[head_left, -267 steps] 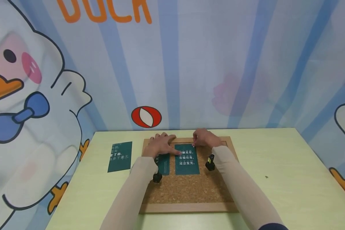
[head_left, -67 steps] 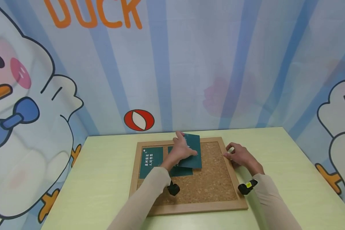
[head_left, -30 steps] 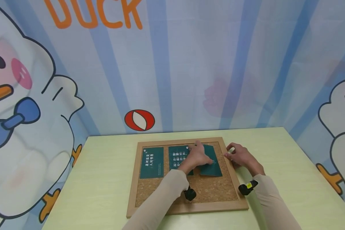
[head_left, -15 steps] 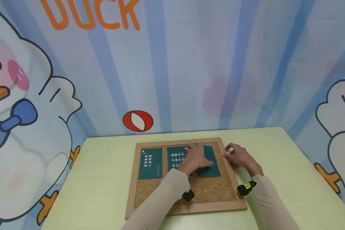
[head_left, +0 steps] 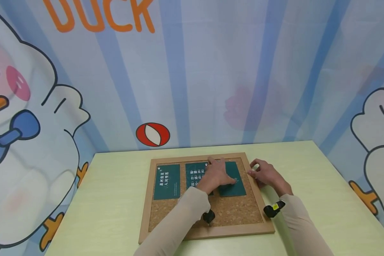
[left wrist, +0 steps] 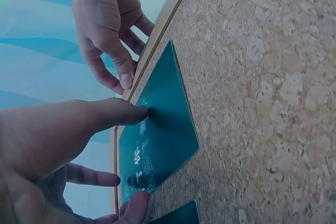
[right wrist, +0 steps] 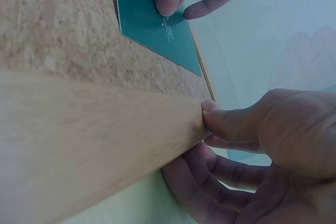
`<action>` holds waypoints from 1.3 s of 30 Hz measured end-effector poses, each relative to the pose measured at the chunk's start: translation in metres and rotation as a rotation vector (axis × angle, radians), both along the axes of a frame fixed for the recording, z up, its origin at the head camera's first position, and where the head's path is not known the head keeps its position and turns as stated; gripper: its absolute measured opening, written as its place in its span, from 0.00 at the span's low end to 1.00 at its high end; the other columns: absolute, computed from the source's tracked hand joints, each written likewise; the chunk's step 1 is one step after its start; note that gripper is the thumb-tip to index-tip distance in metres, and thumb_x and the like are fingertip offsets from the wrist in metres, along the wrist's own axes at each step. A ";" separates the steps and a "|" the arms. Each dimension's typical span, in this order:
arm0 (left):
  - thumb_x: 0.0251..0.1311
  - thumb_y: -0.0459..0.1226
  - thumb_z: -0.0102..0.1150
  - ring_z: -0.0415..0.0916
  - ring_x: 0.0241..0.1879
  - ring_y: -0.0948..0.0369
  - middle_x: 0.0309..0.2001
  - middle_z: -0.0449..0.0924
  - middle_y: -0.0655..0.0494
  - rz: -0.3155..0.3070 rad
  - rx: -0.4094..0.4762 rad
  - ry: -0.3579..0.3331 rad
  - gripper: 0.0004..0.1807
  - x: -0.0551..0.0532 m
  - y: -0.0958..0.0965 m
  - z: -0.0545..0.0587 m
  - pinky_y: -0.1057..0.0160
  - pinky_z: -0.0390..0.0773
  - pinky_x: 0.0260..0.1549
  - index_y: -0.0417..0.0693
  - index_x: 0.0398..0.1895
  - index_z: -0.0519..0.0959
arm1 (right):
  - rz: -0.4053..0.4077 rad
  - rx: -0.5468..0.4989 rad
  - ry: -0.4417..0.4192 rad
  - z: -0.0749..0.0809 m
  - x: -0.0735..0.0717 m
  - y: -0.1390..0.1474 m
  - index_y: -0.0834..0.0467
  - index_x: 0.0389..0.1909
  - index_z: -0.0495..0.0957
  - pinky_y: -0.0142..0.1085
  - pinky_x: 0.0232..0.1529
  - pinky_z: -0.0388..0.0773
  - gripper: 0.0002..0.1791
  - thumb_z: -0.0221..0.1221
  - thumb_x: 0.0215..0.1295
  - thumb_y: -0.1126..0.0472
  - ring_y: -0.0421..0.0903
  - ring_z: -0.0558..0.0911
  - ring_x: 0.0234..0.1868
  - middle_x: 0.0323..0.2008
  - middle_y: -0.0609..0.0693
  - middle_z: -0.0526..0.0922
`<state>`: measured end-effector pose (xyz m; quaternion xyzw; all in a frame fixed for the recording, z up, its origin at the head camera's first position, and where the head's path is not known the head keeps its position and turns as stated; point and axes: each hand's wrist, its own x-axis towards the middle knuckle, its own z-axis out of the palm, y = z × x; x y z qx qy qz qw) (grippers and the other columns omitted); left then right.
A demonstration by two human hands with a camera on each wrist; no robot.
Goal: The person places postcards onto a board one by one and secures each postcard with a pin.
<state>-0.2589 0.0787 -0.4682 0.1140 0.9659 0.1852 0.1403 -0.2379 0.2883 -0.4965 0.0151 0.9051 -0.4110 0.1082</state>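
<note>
A wood-framed corkboard lies on the table. My left hand is over its upper right part, thumb pressing the face of a dark green card and the other fingers spread near the card's left and top edges. White lettering on this card is partly covered. Beyond the board's right edge, my right hand grips the frame, thumb against its side and fingers curled below. Beside the left hand a second green card is pinned and partly hidden. A third green card is pinned at the board's left.
The pale table runs out to both sides of the board. Behind it stands a printed backdrop with ducks and a red ball. Small silver pins show at card tops. Each wrist carries a black camera.
The third card went from the table's left side onto the board's right, carried by my left hand. My right hand left the middle card's top for the frame's right edge. The last half second shows little motion.
</note>
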 end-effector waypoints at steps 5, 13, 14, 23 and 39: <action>0.56 0.56 0.76 0.75 0.44 0.46 0.61 0.63 0.34 -0.024 0.016 -0.008 0.44 -0.003 -0.003 -0.002 0.50 0.82 0.39 0.46 0.71 0.72 | -0.010 0.005 -0.007 0.000 0.000 0.000 0.69 0.59 0.70 0.45 0.31 0.86 0.17 0.58 0.78 0.62 0.51 0.86 0.32 0.39 0.64 0.82; 0.55 0.59 0.75 0.70 0.53 0.43 0.66 0.61 0.35 -0.067 0.002 0.029 0.40 -0.016 -0.012 -0.001 0.45 0.78 0.44 0.52 0.67 0.75 | -0.022 -0.002 -0.017 -0.003 -0.003 0.000 0.68 0.59 0.69 0.45 0.31 0.86 0.18 0.58 0.78 0.62 0.53 0.87 0.33 0.40 0.65 0.81; 0.55 0.60 0.75 0.69 0.54 0.43 0.66 0.61 0.36 -0.076 -0.008 0.042 0.40 -0.019 -0.014 -0.001 0.44 0.78 0.45 0.54 0.67 0.75 | -0.022 -0.004 -0.015 -0.004 -0.003 0.001 0.68 0.59 0.69 0.45 0.31 0.86 0.18 0.58 0.78 0.62 0.53 0.87 0.33 0.40 0.65 0.81; 0.51 0.64 0.74 0.59 0.64 0.43 0.70 0.59 0.41 -0.215 -0.045 0.072 0.52 -0.050 -0.042 -0.004 0.37 0.61 0.63 0.63 0.78 0.64 | -0.008 0.001 -0.003 -0.002 -0.001 0.001 0.69 0.59 0.69 0.46 0.31 0.86 0.18 0.58 0.78 0.62 0.53 0.86 0.34 0.40 0.65 0.81; 0.55 0.61 0.74 0.50 0.76 0.36 0.81 0.52 0.47 -0.412 0.045 -0.003 0.47 -0.065 -0.080 -0.010 0.22 0.37 0.67 0.65 0.77 0.67 | 0.006 -0.009 -0.007 -0.001 0.001 0.000 0.69 0.60 0.70 0.46 0.32 0.86 0.18 0.57 0.79 0.62 0.51 0.86 0.33 0.41 0.64 0.81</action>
